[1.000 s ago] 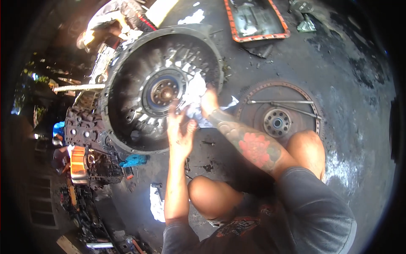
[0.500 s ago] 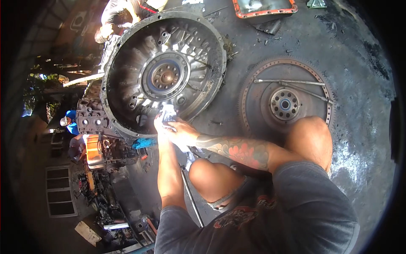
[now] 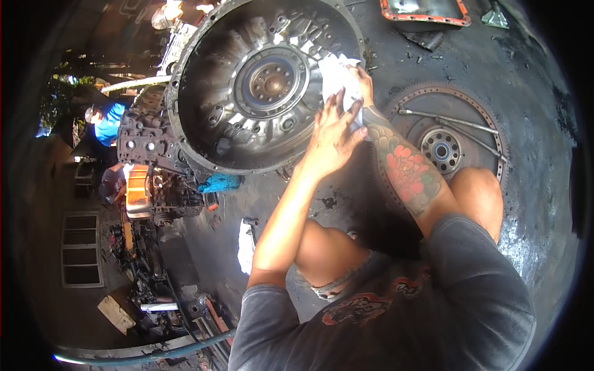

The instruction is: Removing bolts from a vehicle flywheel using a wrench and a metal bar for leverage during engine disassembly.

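Observation:
A crumpled white cloth (image 3: 336,74) is in my right hand (image 3: 365,86), whose fingers bend around its right edge. It lies against the right inner wall of the big round metal housing (image 3: 229,162), which is bolted to an engine block (image 3: 143,137). My left hand (image 3: 334,137) is open over the housing's lower right rim, its grease-blackened fingers spread and reaching to the cloth's lower part. Whether those fingertips press on the cloth I cannot tell. A round hub with bolt holes (image 3: 272,83) sits at the housing's middle.
To the right a toothed flywheel (image 3: 408,167) lies on the dark floor, with long wrenches (image 3: 448,119) across it. An orange-rimmed pan (image 3: 427,20) stands beyond. A blue cloth (image 3: 221,182) and another white cloth (image 3: 246,246) are lower left. A person in blue (image 3: 110,123) is farther left.
My hands have gone from the housing's lower edge to its right side, the right one carrying the white cloth. My left hand has come off the cloth bundle and spread its fingers. The view has shifted.

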### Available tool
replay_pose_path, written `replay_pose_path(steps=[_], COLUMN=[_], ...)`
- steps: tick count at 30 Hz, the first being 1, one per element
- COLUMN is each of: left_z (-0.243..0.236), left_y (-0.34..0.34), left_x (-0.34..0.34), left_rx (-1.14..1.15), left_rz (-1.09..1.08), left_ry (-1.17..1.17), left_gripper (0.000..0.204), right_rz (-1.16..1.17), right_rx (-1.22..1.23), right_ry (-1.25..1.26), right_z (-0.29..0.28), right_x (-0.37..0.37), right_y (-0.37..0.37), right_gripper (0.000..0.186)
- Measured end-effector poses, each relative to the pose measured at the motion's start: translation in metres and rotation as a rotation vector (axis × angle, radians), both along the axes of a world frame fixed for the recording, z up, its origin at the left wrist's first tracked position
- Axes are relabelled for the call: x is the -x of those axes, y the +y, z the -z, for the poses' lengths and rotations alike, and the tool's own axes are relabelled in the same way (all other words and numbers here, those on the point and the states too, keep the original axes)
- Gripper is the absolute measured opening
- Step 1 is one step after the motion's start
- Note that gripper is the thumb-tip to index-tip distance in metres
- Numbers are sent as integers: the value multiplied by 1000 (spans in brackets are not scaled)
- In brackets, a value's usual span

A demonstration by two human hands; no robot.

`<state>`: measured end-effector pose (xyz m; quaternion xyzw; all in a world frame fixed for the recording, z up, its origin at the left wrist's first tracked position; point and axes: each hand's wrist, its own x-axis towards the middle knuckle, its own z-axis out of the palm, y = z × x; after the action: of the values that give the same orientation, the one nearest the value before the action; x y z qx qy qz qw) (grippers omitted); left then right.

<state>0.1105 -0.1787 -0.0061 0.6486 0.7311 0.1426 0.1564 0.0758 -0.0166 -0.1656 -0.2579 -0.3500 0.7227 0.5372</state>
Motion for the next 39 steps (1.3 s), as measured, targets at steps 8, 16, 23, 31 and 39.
replay_pose_path(steps=[8,16,23,31,39], left_z=[25,52,73,57,84], left_y=[-7,-86,31,48,7], left_x=[128,166,49,80,137], left_rx=[-519,-708,-676,-701,-856], left_rz=[-334,-706,-801,-731,-760], left_ry=[221,-1013,-900,-1111,-1635], left_gripper=[35,29,48,43,24], right_rz=[-917,-1052,-485,-501,-778], right_rx=[395,-121,405,79,-134], right_ry=[569,-35,657,332,-183], right_z=[-101,-141,-80,-101,-157], right_x=[0,-20,10,-3,-30], right_y=[-127,-85,-61,-70,-102], right_gripper=[39,43,34,43,55])
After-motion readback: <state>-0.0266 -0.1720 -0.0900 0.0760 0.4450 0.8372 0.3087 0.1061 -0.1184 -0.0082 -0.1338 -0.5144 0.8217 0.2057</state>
